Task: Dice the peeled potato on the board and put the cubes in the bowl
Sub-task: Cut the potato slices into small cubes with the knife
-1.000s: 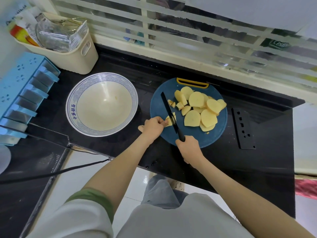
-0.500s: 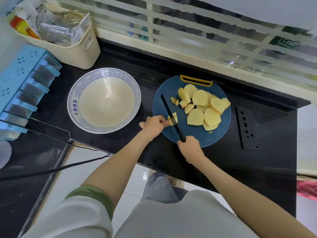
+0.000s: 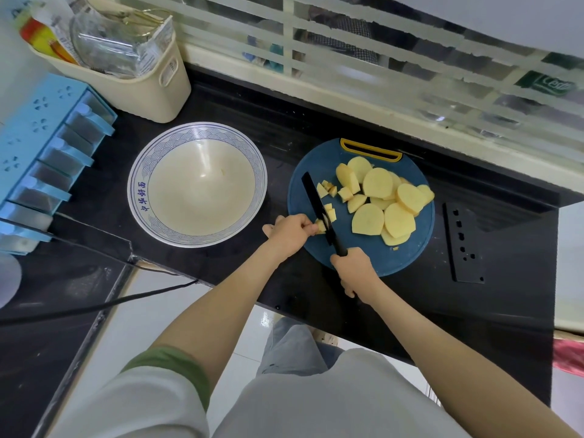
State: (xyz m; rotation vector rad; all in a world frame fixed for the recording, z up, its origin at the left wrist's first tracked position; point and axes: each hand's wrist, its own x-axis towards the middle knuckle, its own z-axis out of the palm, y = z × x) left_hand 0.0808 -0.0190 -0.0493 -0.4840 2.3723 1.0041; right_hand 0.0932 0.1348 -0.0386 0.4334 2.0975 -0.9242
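Observation:
A round blue cutting board (image 3: 392, 260) lies on the black counter and carries several thick potato slices (image 3: 379, 200) piled on its right half. Small potato cubes (image 3: 328, 189) lie near the board's left side. My right hand (image 3: 355, 271) grips the handle of a black knife (image 3: 317, 207), whose blade points away from me across the board's left part. My left hand (image 3: 289, 232) pinches a small potato piece (image 3: 321, 225) against the blade's left side. A white bowl with a blue patterned rim (image 3: 139, 191) stands left of the board, holding no cubes.
A cream plastic basket (image 3: 142, 90) with packets stands at the back left. A light-blue drawer rack (image 3: 41, 147) sits at the far left. A black knife sheath (image 3: 463, 245) lies right of the board. A window frame runs along the back. A black cable (image 3: 94, 308) crosses the lower left.
The knife blade has worked through the small piece under my left hand, leaving more cubes beside it. Both hands stay in nearly the same place on the board.

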